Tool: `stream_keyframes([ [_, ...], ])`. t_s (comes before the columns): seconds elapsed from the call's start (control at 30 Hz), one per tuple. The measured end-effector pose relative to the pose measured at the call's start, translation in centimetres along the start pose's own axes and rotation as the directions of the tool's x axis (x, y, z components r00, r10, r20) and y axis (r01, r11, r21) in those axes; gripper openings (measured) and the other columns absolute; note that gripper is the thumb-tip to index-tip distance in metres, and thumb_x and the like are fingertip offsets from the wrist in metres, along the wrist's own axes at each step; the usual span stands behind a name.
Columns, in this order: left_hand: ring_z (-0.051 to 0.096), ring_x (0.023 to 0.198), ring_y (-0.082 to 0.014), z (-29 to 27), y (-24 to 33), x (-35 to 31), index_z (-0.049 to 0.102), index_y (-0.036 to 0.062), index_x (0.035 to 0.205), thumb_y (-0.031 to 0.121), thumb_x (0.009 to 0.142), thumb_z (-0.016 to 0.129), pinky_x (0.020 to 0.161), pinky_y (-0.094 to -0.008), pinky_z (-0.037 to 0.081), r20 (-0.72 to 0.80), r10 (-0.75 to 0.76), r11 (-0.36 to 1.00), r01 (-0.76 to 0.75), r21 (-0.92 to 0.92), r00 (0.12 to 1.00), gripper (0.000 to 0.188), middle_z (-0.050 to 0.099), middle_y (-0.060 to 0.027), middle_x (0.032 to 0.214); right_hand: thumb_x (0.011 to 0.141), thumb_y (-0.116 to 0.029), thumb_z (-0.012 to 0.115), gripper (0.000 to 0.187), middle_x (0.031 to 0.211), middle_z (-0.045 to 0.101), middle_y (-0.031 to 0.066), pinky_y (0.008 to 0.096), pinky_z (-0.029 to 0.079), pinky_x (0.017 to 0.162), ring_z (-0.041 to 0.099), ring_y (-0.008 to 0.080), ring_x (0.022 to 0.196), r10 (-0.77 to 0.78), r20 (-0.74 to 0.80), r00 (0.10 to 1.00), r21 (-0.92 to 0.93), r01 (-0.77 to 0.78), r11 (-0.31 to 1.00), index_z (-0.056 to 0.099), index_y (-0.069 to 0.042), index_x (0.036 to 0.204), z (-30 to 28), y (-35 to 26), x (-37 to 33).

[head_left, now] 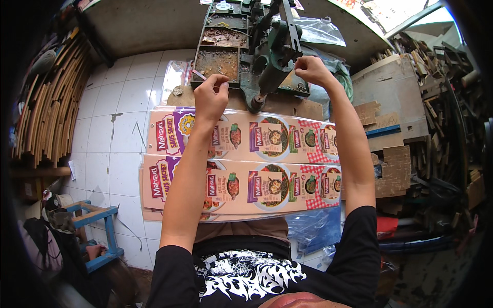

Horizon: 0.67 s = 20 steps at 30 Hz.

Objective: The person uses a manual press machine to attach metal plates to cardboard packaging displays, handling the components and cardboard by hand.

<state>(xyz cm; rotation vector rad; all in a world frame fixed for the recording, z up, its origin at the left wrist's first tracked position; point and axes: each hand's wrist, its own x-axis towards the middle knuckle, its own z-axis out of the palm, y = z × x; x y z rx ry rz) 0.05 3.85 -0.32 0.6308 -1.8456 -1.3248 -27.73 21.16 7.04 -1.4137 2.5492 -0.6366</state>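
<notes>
A dark green hand-lever press stands in front of me, its tip over the far edge of long printed sheets. They lie in two overlapping rows across my lap, peach-coloured with food pictures and a red check. A small metal eyelet shows near the left end of the far row. My left hand hovers by the parts tray, thumb and fingers pinched together; anything between them is too small to make out. My right hand is curled closed beside the press lever; what it holds, if anything, is hidden.
A compartmented metal tray with small loose bits adjoins the press on the left. Clear plastic lies behind it. Stacked boards lean at far left, near a blue stool. Cardboard pieces and scrap crowd the right.
</notes>
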Motion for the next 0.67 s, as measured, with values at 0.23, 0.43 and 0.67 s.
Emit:
stream_keyframes([
  [0.23,0.07,0.074,-0.0237,0.7,0.0,-0.6,0.069,-0.0019,0.096,0.006,0.086,0.062,0.07,-0.0332,0.054,0.082,0.083,0.995,-0.087,0.042,0.993,0.014,0.071,-0.0161,0.084,0.075,-0.01,0.066,0.019,0.083,0.073,0.0144,0.0348,0.054,0.075,0.07,0.0248,0.077,-0.021,0.246,0.969,-0.155,0.06,0.986,0.075,-0.003,0.089,-1.6,0.3,-0.7],
  [0.43,0.07,0.074,-0.0259,1.0,0.4,-1.1,0.069,-0.0023,0.096,0.006,0.087,0.062,0.07,-0.0336,0.054,0.143,0.163,0.983,-0.173,0.063,0.976,0.014,0.071,-0.0177,0.085,0.073,-0.008,0.069,0.018,0.084,0.073,0.0151,0.0355,0.055,0.075,0.071,0.0257,0.077,-0.035,0.35,0.936,-0.311,0.152,0.938,0.075,-0.003,0.089,-1.3,0.8,-1.1],
  [0.67,0.071,0.078,-0.0256,0.6,0.3,-1.0,0.07,-0.0005,0.097,0.006,0.087,0.062,0.071,-0.0325,0.055,0.136,0.11,0.99,-0.121,0.077,0.985,0.014,0.071,-0.0187,0.089,0.071,-0.01,0.07,0.019,0.086,0.072,0.016,0.0366,0.053,0.081,0.071,0.0257,0.083,-0.162,0.293,0.942,-0.471,0.29,0.833,0.076,-0.005,0.089,0.1,0.8,-2.0],
])
